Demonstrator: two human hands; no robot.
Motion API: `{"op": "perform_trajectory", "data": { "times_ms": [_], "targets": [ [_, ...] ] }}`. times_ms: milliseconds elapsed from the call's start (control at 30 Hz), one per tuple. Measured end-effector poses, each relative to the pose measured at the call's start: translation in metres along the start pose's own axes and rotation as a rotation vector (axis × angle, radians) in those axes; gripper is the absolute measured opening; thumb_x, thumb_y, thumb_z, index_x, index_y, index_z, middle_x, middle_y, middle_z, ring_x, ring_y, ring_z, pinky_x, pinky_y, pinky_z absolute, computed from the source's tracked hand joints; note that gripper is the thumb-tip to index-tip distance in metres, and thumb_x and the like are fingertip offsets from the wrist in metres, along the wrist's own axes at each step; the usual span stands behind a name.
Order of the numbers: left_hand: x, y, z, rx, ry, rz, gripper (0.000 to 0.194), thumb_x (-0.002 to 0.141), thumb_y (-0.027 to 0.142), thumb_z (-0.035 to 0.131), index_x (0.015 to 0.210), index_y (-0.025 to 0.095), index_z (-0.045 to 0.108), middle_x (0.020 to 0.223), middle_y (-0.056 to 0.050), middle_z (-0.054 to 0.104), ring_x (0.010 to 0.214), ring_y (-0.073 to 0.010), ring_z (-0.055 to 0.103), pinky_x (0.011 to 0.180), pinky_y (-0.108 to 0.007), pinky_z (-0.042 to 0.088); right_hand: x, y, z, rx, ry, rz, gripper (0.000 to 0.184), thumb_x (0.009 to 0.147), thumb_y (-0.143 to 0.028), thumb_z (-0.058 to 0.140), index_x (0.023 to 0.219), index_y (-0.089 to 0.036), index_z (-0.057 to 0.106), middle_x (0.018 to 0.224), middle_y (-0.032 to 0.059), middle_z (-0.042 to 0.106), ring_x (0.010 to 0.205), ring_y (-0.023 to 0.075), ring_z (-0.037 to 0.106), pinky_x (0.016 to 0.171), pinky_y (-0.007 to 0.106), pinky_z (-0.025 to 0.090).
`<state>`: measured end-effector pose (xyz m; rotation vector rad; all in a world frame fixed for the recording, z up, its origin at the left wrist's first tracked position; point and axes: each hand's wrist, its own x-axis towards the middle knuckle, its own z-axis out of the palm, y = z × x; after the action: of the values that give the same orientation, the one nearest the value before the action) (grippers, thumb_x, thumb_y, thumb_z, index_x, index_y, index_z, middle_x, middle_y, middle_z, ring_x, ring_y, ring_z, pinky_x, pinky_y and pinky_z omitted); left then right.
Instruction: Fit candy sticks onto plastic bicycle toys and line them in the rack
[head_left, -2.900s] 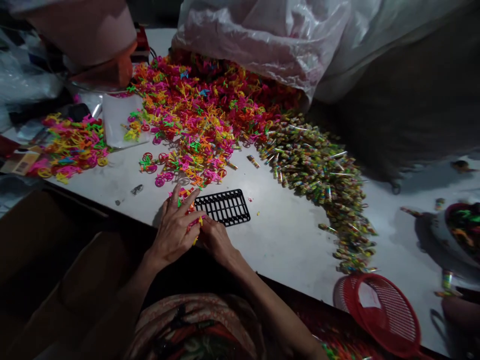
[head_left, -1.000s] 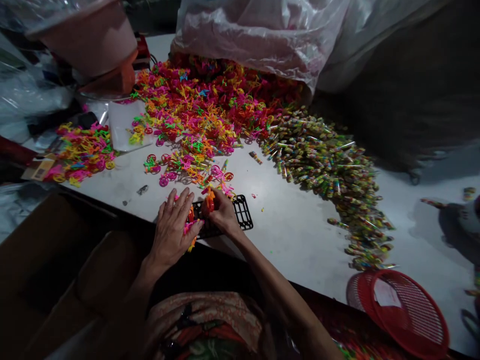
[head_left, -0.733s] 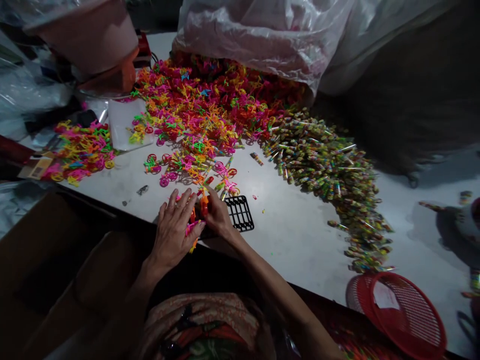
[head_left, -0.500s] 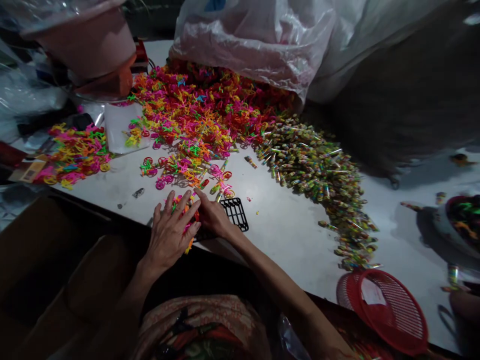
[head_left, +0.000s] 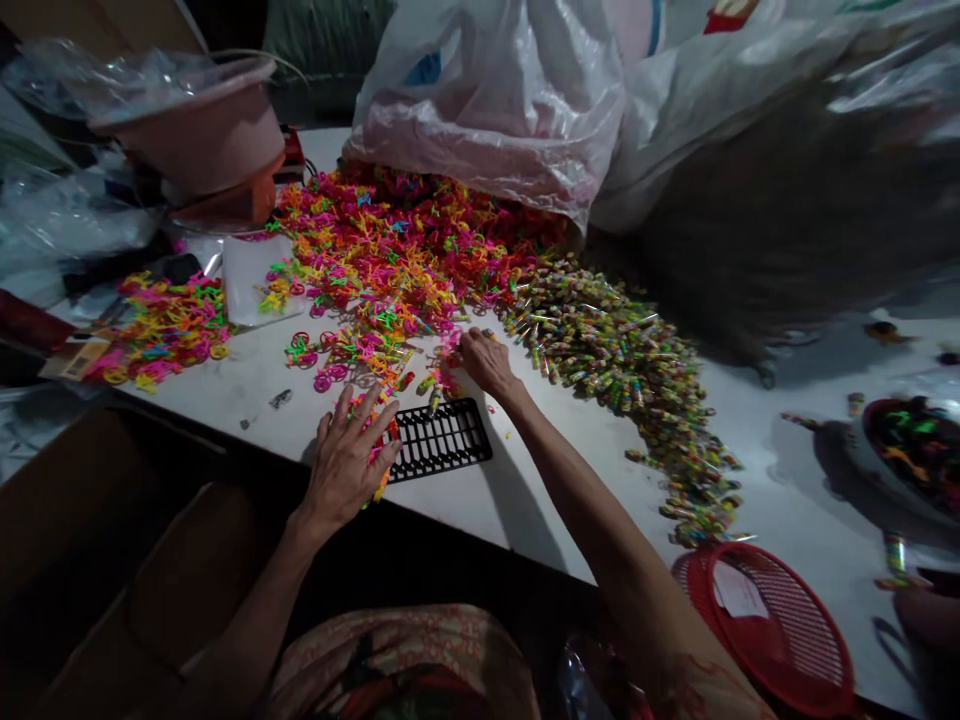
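My left hand (head_left: 346,464) lies flat with fingers spread over a few small coloured plastic pieces at the left end of a black slotted tray (head_left: 442,440) near the table's front edge. My right hand (head_left: 484,360) reaches beyond the tray, its fingers curled down onto loose toy pieces at the near edge of the big heap of neon plastic bicycle-shaped toys (head_left: 390,255). Whether it grips one is hidden. A long pile of small wrapped candy sticks (head_left: 622,360) lies just right of that hand.
A smaller heap of neon toys (head_left: 161,325) lies at the left. A large clear plastic bag (head_left: 510,100) slumps behind the heap. A pink tub (head_left: 202,130) stands back left, a red mesh basket (head_left: 772,625) front right, a bowl of toys (head_left: 907,450) far right.
My right hand has left the black tray and stretched forward to the edge of the toy heap. The left hand stayed pressed at the tray's left end. The tray now shows uncovered.
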<state>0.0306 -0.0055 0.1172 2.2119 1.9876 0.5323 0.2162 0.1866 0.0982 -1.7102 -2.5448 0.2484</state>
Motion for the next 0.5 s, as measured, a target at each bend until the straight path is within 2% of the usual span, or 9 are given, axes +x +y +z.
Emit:
{"op": "perform_trajectory", "data": {
  "times_ms": [67,167,267,333,400,500],
  "targets": [
    [-0.001,0.0,0.001,-0.016,0.006,-0.004,0.045,0.093,0.039,0.041,0.135,0.025,0.051,0.152,-0.008,0.037,0.145,-0.0329,0.019,0.105,-0.056,0.034,-0.022,0.008,0.006,0.158,0.076,0.058,0.025,0.087,-0.014,0.047,0.103,-0.014,0.066,0.108,0.0133,0.065,0.088,0.0208,0.062,0.071,0.029,0.041],
    [-0.001,0.0,0.001,-0.032,0.017,-0.012,0.046,0.093,0.039,0.041,0.136,0.027,0.05,0.152,-0.007,0.038,0.145,-0.0324,0.019,0.106,-0.056,0.032,-0.059,0.007,0.016,0.614,0.112,0.069,0.013,0.077,-0.022,0.061,0.085,-0.015,0.068,0.087,0.0063,0.066,0.076,0.0171,0.06,0.068,0.027,0.042],
    [-0.001,0.0,0.0,-0.037,0.017,-0.013,0.046,0.093,0.038,0.04,0.136,0.027,0.05,0.151,-0.007,0.039,0.144,-0.0322,0.02,0.106,-0.056,0.032,-0.087,-0.01,0.028,1.108,0.066,0.126,0.021,0.064,-0.033,0.071,0.076,-0.016,0.066,0.07,-0.0002,0.062,0.067,0.0151,0.056,0.064,0.027,0.043],
    [-0.001,0.0,-0.001,-0.035,0.011,-0.017,0.045,0.093,0.038,0.041,0.136,0.027,0.051,0.151,-0.006,0.04,0.144,-0.0322,0.022,0.106,-0.055,0.032,-0.1,-0.024,0.035,1.313,-0.012,0.175,0.028,0.058,-0.037,0.073,0.076,-0.017,0.063,0.065,-0.0031,0.059,0.062,0.0139,0.053,0.061,0.027,0.042],
    [0.0,0.0,-0.002,-0.027,0.001,-0.022,0.045,0.093,0.039,0.04,0.135,0.026,0.051,0.151,-0.007,0.039,0.143,-0.0324,0.023,0.106,-0.055,0.032,-0.109,-0.036,0.039,1.369,-0.063,0.202,0.03,0.056,-0.037,0.074,0.073,-0.018,0.059,0.061,-0.0052,0.054,0.058,0.0125,0.049,0.057,0.026,0.039],
    [0.0,0.001,-0.003,-0.015,-0.02,-0.024,0.046,0.094,0.039,0.038,0.136,0.025,0.051,0.153,-0.007,0.036,0.144,-0.0325,0.019,0.106,-0.055,0.032,-0.122,-0.05,0.039,1.218,-0.004,0.176,0.024,0.06,-0.033,0.07,0.068,-0.021,0.05,0.061,-0.0058,0.049,0.057,0.0119,0.043,0.054,0.024,0.035]
  ]
}}
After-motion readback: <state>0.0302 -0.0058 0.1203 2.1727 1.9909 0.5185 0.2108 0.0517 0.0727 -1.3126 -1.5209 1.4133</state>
